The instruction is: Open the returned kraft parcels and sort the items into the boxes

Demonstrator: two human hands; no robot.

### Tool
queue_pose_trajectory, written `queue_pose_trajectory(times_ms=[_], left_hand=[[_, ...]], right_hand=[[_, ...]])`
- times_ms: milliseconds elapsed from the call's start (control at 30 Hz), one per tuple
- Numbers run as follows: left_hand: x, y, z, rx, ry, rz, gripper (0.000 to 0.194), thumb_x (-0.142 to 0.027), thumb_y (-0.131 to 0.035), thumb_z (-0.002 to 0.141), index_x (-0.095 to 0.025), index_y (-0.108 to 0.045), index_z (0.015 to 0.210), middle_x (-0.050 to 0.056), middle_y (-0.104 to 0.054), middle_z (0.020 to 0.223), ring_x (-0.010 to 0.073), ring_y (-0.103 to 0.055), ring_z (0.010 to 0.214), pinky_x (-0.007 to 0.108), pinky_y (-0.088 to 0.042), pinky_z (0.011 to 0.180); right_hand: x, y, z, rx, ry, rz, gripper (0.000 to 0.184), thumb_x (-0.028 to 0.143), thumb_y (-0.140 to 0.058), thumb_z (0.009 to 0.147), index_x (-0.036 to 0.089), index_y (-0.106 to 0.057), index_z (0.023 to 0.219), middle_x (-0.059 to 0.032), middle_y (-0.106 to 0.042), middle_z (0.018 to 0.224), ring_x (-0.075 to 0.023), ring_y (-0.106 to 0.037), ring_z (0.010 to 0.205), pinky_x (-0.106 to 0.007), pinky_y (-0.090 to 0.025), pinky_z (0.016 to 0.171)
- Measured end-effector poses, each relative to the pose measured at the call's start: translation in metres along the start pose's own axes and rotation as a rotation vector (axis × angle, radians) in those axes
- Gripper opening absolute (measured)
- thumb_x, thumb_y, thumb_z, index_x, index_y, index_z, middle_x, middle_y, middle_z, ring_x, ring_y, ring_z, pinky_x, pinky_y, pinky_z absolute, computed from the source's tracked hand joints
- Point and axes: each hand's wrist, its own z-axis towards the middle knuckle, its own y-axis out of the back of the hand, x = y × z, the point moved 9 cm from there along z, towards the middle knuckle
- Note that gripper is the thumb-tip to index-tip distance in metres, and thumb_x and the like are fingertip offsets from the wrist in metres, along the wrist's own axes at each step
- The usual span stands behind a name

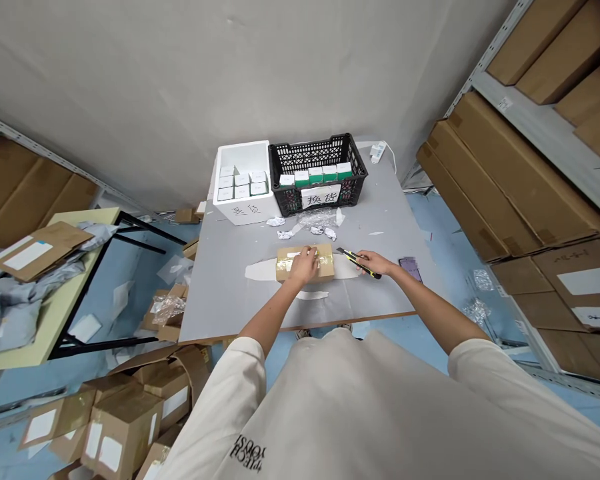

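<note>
Our beige T-shirt (360, 407) fills the bottom of the head view, and both forearms reach out from it over a grey table (215, 307). Our left hand (304, 264) lies on a taped cardboard box (321, 261), its fingers (313, 253) slightly spread and bent down on the tape, pressing rather than gripping. The box sits near the table's front edge, across white paper strips (260, 270). Our right hand (373, 263) is just beside the box's right end, its fingers (365, 261) closed around a yellow-and-black utility knife (359, 263), whose tip points up and left, close to the box's corner.

Past the box, crumpled plastic and paper scraps (313, 221) lie between our hands and two containers. A white foam box (240, 213) holds small white cartons (241, 185). Touching it, a black plastic crate (325, 150) holds a row of green-and-white cartons (316, 175) and carries a sign (321, 196) in Chinese characters. A power strip (377, 152) sits behind the crate. A blurred purple object (410, 269) lies near the table's right edge.

Cartons (510, 180) fill metal shelves on the right. On the left, grey mailers (10, 307) cover a pale yellow table (75, 280), and taped cartons (123, 427) stand on the floor.
</note>
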Motion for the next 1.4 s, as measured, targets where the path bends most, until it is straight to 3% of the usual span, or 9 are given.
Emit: queue_pose_trajectory(times_ms=[133,267,400,600,800,1067,1400], left_hand=[[0.001,-0.003,0.011,-0.046,-0.005,0.031,0.042,-0.022,-0.051,0.097,-0.025,-0.051,0.14,0.013,-0.051,0.144,0.0321,-0.051,0.133,0.046,-0.039,0.111],[0.003,-0.008,0.019,-0.051,-0.004,0.064,0.05,-0.019,-0.059,0.091,-0.026,-0.05,0.14,0.014,-0.049,0.148,0.0322,-0.044,0.139,0.049,-0.032,0.115],[0.006,-0.01,0.025,0.003,0.021,0.112,0.05,-0.021,-0.058,0.092,-0.025,-0.049,0.141,0.015,-0.054,0.144,0.0332,-0.046,0.135,0.051,-0.034,0.11],[-0.004,-0.009,0.016,-0.08,-0.102,0.193,0.053,-0.023,-0.041,0.1,-0.016,-0.041,0.152,0.021,-0.052,0.147,0.0341,-0.045,0.137,0.051,-0.031,0.113],[-0.003,-0.018,0.01,-0.135,-0.114,0.235,0.055,-0.024,-0.03,0.103,-0.009,-0.041,0.154,0.023,-0.048,0.155,0.0353,-0.042,0.142,0.05,-0.03,0.116],[-0.001,-0.02,0.009,-0.148,-0.104,0.224,0.055,-0.023,-0.033,0.102,-0.014,-0.043,0.155,0.02,-0.049,0.156,0.0341,-0.043,0.144,0.051,-0.032,0.116],[-0.002,-0.021,0.012,-0.114,-0.094,0.257,0.054,-0.025,-0.03,0.104,-0.013,-0.044,0.154,0.02,-0.048,0.158,0.0343,-0.042,0.145,0.051,-0.033,0.116]], right_hand=[[0.025,-0.002,-0.01,-0.082,0.11,-0.173,0.037,0.048,-0.05,0.101,0.021,-0.069,0.118,-0.0072,-0.077,0.097,-0.021,-0.069,0.084,-0.03,-0.054,0.075],[0.049,-0.013,-0.018,-0.13,0.265,-0.578,0.04,0.041,-0.053,0.101,0.027,-0.069,0.135,-0.0091,-0.073,0.121,-0.0272,-0.066,0.11,-0.036,-0.049,0.095],[0.052,-0.022,-0.017,-0.137,0.284,-0.837,0.044,0.038,-0.058,0.099,0.029,-0.066,0.142,-0.0108,-0.072,0.119,-0.0294,-0.064,0.111,-0.037,-0.046,0.095],[0.044,-0.027,-0.014,-0.113,0.292,-0.838,0.047,0.036,-0.059,0.099,0.029,-0.064,0.145,-0.0106,-0.073,0.117,-0.0285,-0.064,0.109,-0.034,-0.045,0.093],[0.041,-0.029,-0.017,-0.144,0.287,-0.796,0.047,0.039,-0.056,0.101,0.026,-0.063,0.146,-0.012,-0.071,0.118,-0.0289,-0.063,0.111,-0.036,-0.045,0.095],[0.04,-0.042,-0.007,-0.282,0.285,-0.793,0.047,0.042,-0.048,0.105,0.026,-0.062,0.147,-0.0122,-0.069,0.121,-0.0288,-0.058,0.111,-0.038,-0.043,0.095],[0.03,-0.026,-0.013,-0.339,0.328,-0.845,0.048,0.046,-0.045,0.105,0.029,-0.061,0.147,-0.0123,-0.068,0.124,-0.0304,-0.054,0.112,-0.04,-0.038,0.092]])
